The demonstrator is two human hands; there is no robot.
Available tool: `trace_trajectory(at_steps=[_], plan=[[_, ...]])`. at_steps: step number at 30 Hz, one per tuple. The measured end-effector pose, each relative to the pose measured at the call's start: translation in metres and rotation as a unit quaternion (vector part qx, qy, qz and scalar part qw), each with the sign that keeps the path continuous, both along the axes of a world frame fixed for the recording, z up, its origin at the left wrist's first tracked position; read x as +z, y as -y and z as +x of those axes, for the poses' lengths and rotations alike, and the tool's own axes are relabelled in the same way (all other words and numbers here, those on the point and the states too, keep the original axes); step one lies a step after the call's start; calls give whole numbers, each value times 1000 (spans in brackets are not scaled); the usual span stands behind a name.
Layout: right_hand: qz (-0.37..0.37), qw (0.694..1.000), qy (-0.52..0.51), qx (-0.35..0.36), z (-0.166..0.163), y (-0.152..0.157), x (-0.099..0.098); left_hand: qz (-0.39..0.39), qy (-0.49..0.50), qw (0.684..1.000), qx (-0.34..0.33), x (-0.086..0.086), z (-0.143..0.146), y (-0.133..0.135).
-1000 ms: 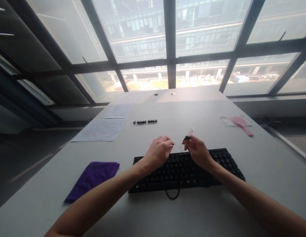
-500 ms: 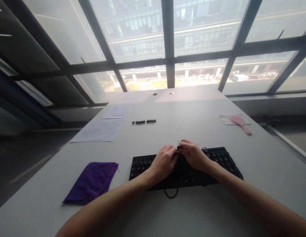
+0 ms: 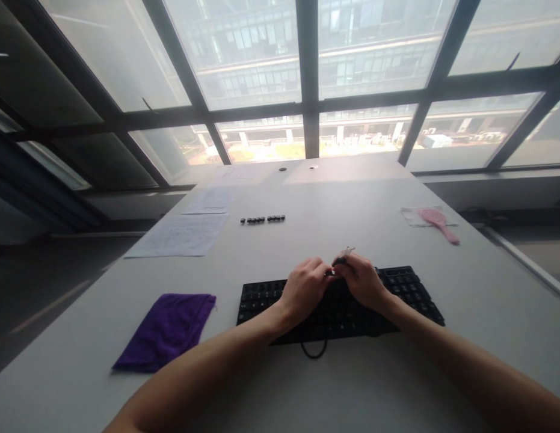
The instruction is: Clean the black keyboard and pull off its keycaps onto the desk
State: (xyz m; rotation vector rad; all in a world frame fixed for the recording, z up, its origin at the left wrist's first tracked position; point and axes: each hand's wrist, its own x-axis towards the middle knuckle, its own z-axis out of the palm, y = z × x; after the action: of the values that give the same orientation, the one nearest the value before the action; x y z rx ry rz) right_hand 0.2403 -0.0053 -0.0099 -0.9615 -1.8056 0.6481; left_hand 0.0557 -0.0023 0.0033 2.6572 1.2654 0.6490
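Observation:
A black keyboard (image 3: 257, 300) lies across the table in front of me, its middle hidden under both hands. My right hand (image 3: 363, 282) is closed over its upper edge, gripping a keycap puller (image 3: 339, 261) with a dark body and thin metal wires that stick up above the fingers. My left hand (image 3: 305, 287) meets it there, thumb and fingers pinched on a small black keycap (image 3: 329, 273), which is partly covered. Farther back, several black keycaps (image 3: 256, 220) stand in a row on the table.
A folded purple cloth (image 3: 165, 334) lies left of the keyboard. Printed sheets of paper (image 3: 178, 236) rest at the table's left side. To the right, a pink hairbrush (image 3: 437, 224) lies on a white packet (image 3: 410, 216). A cable loop (image 3: 313, 356) pokes out at the keyboard's front.
Both hands have shifted slightly right. The keycap puller has turned in my right hand, so its wires now point up and to the right, with its dark body nearer the right fingers.

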Motion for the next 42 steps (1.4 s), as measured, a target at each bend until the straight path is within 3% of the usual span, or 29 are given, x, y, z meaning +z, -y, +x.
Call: trace_trajectory(at_steps=[6,12,20,26,31,34,38,42], plan=[[27,999,-4,-37,-3,0,-1,11,77,997,-20,1,-1,1],[-8,997,9,-77,-4,0,-5,37,107,993,-21,2,-3,2],[-36,996,-22,-76,-5,-1,4,115,-18,993,-35,6,-5,5],[-58,995,-38,-70,-5,-1,5,154,-30,987,-41,5,-5,4],[-81,993,-54,-72,-5,0,4,145,14,988,-45,6,-2,6],[-90,991,-68,-76,-6,-2,4,106,48,992,-37,14,-3,3],[-89,991,-64,-70,-6,-4,1,67,94,993,-7,34,-16,-36],[-85,993,-47,-66,-6,-6,0,77,66,992,75,37,-38,-116]])
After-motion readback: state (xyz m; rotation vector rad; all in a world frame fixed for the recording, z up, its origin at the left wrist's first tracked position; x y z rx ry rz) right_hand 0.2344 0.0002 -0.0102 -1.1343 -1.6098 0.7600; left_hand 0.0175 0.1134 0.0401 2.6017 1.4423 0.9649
